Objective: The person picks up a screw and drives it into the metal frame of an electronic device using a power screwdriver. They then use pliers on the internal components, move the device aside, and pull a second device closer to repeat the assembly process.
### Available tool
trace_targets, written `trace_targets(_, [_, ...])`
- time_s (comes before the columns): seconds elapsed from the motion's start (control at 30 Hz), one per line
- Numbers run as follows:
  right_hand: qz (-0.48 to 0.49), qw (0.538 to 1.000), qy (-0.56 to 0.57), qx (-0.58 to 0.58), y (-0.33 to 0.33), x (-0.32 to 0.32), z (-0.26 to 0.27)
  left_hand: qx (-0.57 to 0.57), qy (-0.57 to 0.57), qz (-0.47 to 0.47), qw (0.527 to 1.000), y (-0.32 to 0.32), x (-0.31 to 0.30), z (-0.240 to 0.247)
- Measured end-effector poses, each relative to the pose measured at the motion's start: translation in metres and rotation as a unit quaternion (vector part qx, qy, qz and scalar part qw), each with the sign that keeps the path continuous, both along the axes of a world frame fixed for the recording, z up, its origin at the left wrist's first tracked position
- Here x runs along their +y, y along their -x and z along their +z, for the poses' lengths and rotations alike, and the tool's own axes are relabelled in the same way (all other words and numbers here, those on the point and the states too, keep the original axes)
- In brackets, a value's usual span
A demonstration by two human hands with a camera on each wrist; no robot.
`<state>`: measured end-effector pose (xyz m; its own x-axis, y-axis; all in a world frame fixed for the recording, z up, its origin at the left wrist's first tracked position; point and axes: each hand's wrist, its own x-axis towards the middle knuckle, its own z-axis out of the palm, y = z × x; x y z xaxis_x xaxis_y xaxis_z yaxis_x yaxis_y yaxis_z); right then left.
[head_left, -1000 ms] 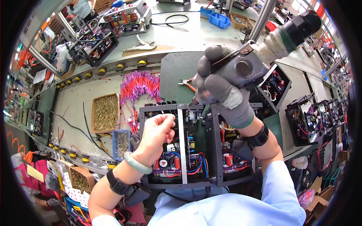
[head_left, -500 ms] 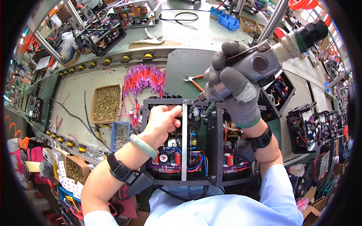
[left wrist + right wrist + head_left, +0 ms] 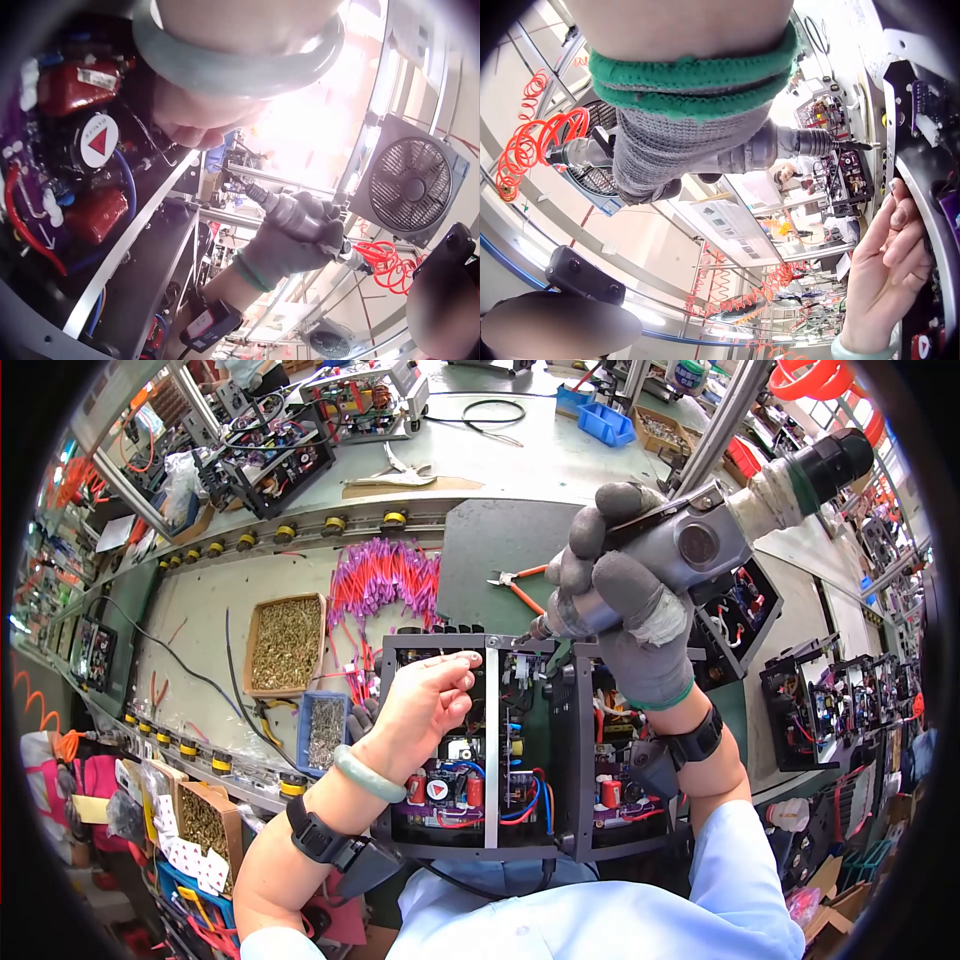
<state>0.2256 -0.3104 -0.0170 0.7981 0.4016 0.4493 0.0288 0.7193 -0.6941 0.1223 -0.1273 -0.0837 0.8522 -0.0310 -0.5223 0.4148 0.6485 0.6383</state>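
Note:
My gloved right hand (image 3: 640, 600) grips a pneumatic screwdriver (image 3: 700, 545) whose bit points down and left. The bit tip lies close to the far edge of a black metal case (image 3: 440, 850), just right of the top end of a pale metal strip (image 3: 491, 760). My bare left hand (image 3: 425, 705) is over the case's left half, fingers curled and thumb against the index finger, fingertips beside the strip. I cannot tell whether something small is between them. In the right wrist view the driver bit (image 3: 855, 145) sits just above the left fingertips. Boards with red capacitors (image 3: 474, 791) fill the case.
A second black case (image 3: 625, 850) stands close on the right. Leftward are a carton of brass-coloured small parts (image 3: 285, 645), a blue bin of small silver parts (image 3: 326, 730) and purple-red leads (image 3: 385, 580). Red-handled pliers (image 3: 522, 592) lie behind the case.
My left fingertips have shifted slightly toward the far end of the strip, and the driver bit has come a little nearer that end. Both hands keep the same hold.

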Motion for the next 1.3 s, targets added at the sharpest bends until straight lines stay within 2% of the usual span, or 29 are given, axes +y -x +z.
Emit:
trace_targets(0.1, [-0.005,1.000,0.007,-0.008,0.001,-0.001,0.002,0.020,0.014,0.007,1.000,0.000,0.000,0.003])
trace_targets(0.2, [-0.020,0.997,0.068,-0.003,0.006,-0.003,0.007,0.041,0.019,0.010,0.999,0.000,0.003,0.003])
trace_targets(0.27, [0.004,0.996,0.049,0.073,0.010,-0.003,0.009,0.039,0.058,0.005,0.998,0.000,0.005,-0.003])
trace_targets(0.4, [-0.019,0.997,0.068,0.013,0.008,0.000,0.009,0.049,0.113,-0.016,0.992,0.000,0.008,-0.009])
trace_targets(0.6, [-0.018,0.998,0.054,0.011,0.010,0.002,0.009,0.059,0.136,-0.038,0.988,-0.007,0.004,-0.007])
trace_targets(0.67, [0.034,0.998,0.043,-0.004,0.008,-0.002,0.007,0.075,0.154,-0.053,0.984,-0.010,0.005,-0.010])
trace_targets(0.8, [0.040,0.998,0.052,0.010,0.009,-0.001,0.008,0.075,0.165,-0.068,0.981,-0.013,0.005,-0.006])
trace_targets(0.83, [-0.034,0.996,0.076,0.024,0.013,0.005,0.011,0.073,0.180,-0.079,0.978,-0.014,0.007,-0.012])
trace_targets(1.07, [-0.023,0.995,0.087,0.033,0.013,0.004,0.011,0.058,0.199,-0.142,0.968,-0.023,0.012,-0.010])
trace_targets(1.3, [0.014,0.997,0.073,0.036,0.012,0.001,0.011,0.070,0.184,-0.138,0.971,-0.025,0.011,-0.008])
